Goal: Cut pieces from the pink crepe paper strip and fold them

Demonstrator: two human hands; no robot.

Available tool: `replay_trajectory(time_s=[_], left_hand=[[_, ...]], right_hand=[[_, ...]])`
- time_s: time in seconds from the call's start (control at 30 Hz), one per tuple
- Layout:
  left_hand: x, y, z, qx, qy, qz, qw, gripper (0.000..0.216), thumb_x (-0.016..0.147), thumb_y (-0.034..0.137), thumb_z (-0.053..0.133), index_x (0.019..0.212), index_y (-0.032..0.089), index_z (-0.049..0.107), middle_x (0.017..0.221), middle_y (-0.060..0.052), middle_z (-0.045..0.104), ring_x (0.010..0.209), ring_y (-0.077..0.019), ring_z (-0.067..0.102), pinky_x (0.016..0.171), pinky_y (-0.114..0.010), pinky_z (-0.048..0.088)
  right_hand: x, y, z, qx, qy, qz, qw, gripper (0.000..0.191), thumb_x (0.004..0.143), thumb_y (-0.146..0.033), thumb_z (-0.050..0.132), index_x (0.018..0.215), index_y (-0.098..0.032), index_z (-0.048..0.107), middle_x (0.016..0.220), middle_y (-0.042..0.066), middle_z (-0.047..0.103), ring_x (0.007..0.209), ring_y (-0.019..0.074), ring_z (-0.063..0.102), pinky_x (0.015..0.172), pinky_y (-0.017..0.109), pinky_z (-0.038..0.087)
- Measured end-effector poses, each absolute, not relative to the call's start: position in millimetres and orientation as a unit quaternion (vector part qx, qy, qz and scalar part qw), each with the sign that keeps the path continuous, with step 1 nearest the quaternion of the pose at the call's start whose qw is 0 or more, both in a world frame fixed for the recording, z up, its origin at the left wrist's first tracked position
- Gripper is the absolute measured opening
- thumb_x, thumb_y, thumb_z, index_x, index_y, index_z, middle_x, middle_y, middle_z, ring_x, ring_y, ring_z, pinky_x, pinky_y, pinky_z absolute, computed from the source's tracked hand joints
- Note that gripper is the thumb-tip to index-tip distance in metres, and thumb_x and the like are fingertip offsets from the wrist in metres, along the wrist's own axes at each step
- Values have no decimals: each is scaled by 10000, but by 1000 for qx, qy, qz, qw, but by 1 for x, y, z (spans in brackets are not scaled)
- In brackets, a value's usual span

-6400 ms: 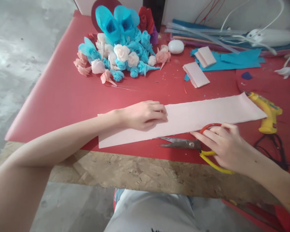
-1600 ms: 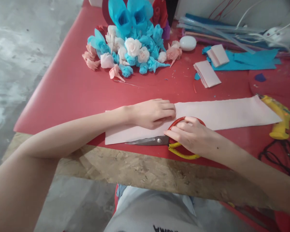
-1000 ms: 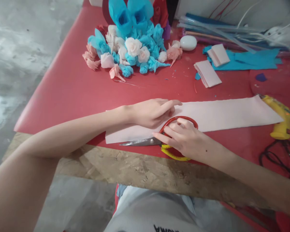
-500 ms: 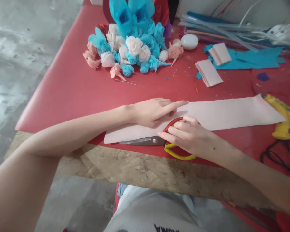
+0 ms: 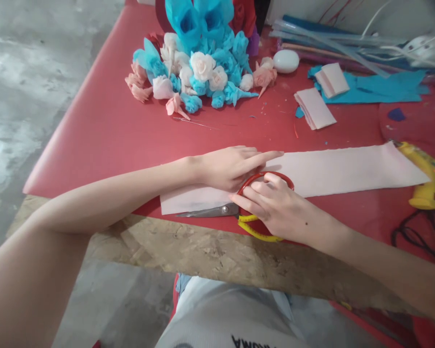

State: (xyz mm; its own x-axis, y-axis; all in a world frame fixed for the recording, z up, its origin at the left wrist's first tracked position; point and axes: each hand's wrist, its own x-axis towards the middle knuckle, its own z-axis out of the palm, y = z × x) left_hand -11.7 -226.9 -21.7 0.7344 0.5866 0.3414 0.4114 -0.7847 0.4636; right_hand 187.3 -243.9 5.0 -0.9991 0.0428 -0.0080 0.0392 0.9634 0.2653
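A long pale pink strip of crepe paper (image 5: 340, 170) lies along the front of the red-covered table. My left hand (image 5: 226, 166) rests on the strip, palm down, its index finger stretched to the right and the other fingers partly bent. My right hand (image 5: 271, 205) grips a pair of scissors (image 5: 212, 211) with one red and one yellow handle loop. The blades point left along the strip's near edge, lying almost together. Part of the strip is hidden beneath my left hand and forearm.
Behind the strip sits a heap of blue, white and pink paper flowers (image 5: 203, 67). Folded pink paper (image 5: 315, 108) and blue paper (image 5: 380, 87) lie at the back right. A yellow glue gun (image 5: 426, 181) touches the strip's right end. The wooden table edge (image 5: 188, 246) runs in front.
My right hand has moved a little to the left with the scissors. The strip's left corner has shifted slightly right. My left hand has stayed in place.
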Motion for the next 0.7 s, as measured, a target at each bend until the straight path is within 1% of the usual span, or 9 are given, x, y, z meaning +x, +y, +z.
replay_trajectory(time_s=[0.13, 0.37, 0.53, 0.7], left_hand=[[-13, -226, -20, 921, 267, 223, 177, 554, 909, 306, 432, 1358, 38, 249, 939, -159, 643, 838, -220, 577, 755, -330, 441], [-13, -226, -22, 918, 251, 254, 174, 482, 951, 280, 336, 1358, 41, 239, 921, -152, 646, 831, -203, 576, 737, -308, 437], [-13, -226, -23, 923, 263, 232, 159, 509, 923, 280, 401, 1360, 66, 253, 932, -148, 634, 835, -217, 570, 740, -324, 432], [-14, -226, -22, 920, 262, 231, 176, 507, 921, 288, 404, 1361, 75, 271, 938, -145, 630, 830, -213, 565, 743, -316, 430]], right_hand=[[180, -246, 6, 23, 992, 119, 13, 484, 859, -119, 301, 1342, -140, 314, 896, 63, 535, 855, 219, 461, 878, 421, 308], [177, -246, 11, -10, 988, 152, -8, 455, 832, -95, 299, 1277, -139, 383, 848, 49, 519, 788, 207, 440, 839, 402, 312], [176, -243, 12, -3, 985, 171, -24, 362, 864, -99, 332, 1197, -174, 454, 785, 13, 507, 750, 174, 426, 818, 360, 324], [173, -241, 9, -4, 986, 152, -66, 302, 880, -72, 351, 1144, -146, 478, 739, -8, 512, 726, 151, 452, 794, 339, 344]])
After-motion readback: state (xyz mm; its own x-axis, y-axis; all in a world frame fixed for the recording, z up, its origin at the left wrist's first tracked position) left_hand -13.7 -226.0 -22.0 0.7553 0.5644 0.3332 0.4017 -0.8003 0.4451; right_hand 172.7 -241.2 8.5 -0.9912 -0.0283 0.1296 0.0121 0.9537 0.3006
